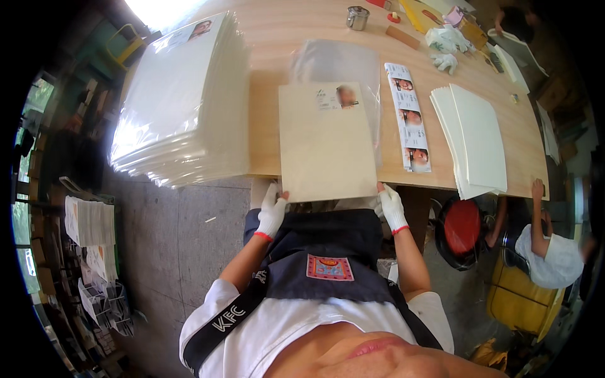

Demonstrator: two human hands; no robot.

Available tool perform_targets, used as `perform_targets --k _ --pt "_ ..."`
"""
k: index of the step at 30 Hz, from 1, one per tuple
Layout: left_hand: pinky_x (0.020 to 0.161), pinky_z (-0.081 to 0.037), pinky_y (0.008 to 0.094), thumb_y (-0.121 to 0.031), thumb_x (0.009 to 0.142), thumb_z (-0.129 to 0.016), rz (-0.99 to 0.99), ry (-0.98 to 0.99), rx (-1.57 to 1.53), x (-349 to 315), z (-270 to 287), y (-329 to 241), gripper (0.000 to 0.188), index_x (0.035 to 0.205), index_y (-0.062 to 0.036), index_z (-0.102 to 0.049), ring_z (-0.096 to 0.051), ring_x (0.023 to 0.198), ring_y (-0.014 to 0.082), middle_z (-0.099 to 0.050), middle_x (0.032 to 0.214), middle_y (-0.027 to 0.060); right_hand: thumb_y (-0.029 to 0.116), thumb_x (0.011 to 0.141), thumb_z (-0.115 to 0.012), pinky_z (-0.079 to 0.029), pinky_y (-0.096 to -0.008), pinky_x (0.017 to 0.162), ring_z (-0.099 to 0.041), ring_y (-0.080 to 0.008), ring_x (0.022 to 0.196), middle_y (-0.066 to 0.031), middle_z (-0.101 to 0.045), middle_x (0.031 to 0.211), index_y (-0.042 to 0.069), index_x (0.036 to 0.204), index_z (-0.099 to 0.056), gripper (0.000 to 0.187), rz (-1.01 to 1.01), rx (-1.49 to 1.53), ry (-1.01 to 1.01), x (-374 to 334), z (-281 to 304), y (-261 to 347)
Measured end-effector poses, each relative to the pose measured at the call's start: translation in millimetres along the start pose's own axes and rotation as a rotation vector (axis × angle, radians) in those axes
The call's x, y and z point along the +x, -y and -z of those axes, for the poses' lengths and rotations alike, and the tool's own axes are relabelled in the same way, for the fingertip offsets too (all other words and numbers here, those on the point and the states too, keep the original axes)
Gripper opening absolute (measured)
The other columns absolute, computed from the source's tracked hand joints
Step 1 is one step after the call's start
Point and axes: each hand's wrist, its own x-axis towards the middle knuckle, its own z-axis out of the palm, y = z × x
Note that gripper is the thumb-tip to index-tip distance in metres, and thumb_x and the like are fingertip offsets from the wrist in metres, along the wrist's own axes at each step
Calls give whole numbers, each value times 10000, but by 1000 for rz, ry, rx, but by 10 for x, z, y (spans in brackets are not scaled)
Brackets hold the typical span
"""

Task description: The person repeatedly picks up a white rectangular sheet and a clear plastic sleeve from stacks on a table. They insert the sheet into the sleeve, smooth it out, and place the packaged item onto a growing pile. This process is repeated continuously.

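In white gloves with red cuffs, my left hand (pixel 273 209) and my right hand (pixel 392 208) grip the two near corners of a cream paperboard sheet (pixel 324 151). The sheet juts over the table's near edge toward me. A printed label with a portrait photo (pixel 337 97) lies at its far right corner. Clear plastic bags (pixel 337 58) show behind the sheet and along its right side; whether the sheet is in one I cannot tell. Right of it lies a strip of portrait labels (pixel 408 120), then a fanned stack of cream sheets (pixel 476 142).
A tall stack of plastic-bagged sheets (pixel 173 94) fills the table's left. Toward the back are a metal cup (pixel 358 18), a brown block (pixel 403 37) and crumpled white gloves (pixel 446 41). Another person (pixel 548 255) sits at right, one hand on the table edge, near a red stool (pixel 462 225).
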Motion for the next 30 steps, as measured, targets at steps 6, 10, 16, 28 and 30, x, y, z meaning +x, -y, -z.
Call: perform_targets --k 6,10,16,28,30 --pt "643 -449 321 -101 846 -592 -494 63 96 11 422 -1437 139 882 -11 -492 -546 691 226 -556 751 112 237 950 -476 -371 -224 383 -481 -90 428 -11 -563 638 108 970 -543 146 5 569 215 17 -222 -78" --pt "620 -452 306 -62 805 -630 -656 -70 166 -235 1000 -1828 146 870 -39 -502 -550 662 229 -549 746 107 285 941 -510 -360 -221 399 -475 -81 458 -11 -550 638 97 938 -554 193 103 603 361 -142 -464 342" --pt "676 -412 214 -148 948 -496 -794 -660 -81 4 2274 -1937 165 1018 -17 -569 -478 778 65 -518 848 -10 302 926 -542 -377 -212 431 -493 -57 491 12 -549 634 68 858 -570 245 431 404 487 -316 -1354 2021" --pt "1028 -319 297 -177 956 -402 -613 -637 -327 843 3350 -812 399 1301 20 -434 -416 1237 197 -443 1350 122 376 933 -498 -405 -233 419 -507 -94 455 -34 -592 620 46 793 -600 373 514 252 789 -252 -2088 2584" --pt "1055 -328 366 -187 958 -426 -649 -754 -771 763 3144 -460 409 1308 22 -393 -393 1269 272 -414 1366 157 379 952 -460 -430 -232 444 -536 -109 490 -43 -606 662 39 858 -599 380 589 346 742 -304 -1731 2320"
